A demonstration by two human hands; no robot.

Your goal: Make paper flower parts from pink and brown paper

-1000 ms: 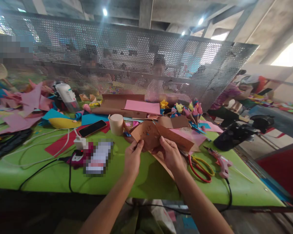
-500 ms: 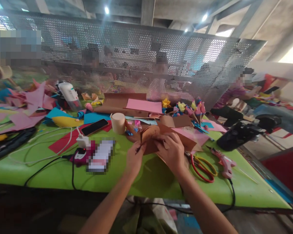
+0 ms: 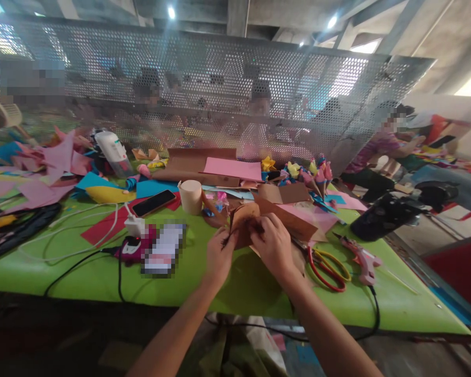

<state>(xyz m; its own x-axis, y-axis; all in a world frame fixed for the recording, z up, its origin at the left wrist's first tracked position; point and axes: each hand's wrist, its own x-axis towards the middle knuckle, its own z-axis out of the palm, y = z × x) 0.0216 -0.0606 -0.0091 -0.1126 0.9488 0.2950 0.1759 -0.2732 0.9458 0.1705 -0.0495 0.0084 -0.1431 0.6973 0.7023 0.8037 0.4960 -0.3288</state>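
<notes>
Both hands grip a piece of brown paper [image 3: 245,213] above the green table, its upper part curled over. My left hand [image 3: 220,255] pinches the paper's left edge. My right hand [image 3: 272,243] has its fingers bent onto the right side, their tips partly hidden. Just right of my right hand lie scissors [image 3: 327,269] with red and yellow handles. Farther right is a pink glue gun [image 3: 361,259] with a black cord. A cream-coloured roll [image 3: 190,197] stands upright beyond my left hand, and more brown paper [image 3: 298,222] lies behind the right one.
A dark phone [image 3: 154,203], a blurred-out phone [image 3: 165,250] and a magenta power strip [image 3: 135,251] with cables lie left on the green table [image 3: 180,290]. Paper flowers [image 3: 317,173] stand at the back right. A black bottle [image 3: 372,219] lies near the right edge. A perforated metal screen [image 3: 204,94] rises behind.
The brown paper was held flat and facing me; now it is curled over between my hands. My right fingers have moved onto its face. The view has shifted slightly.
</notes>
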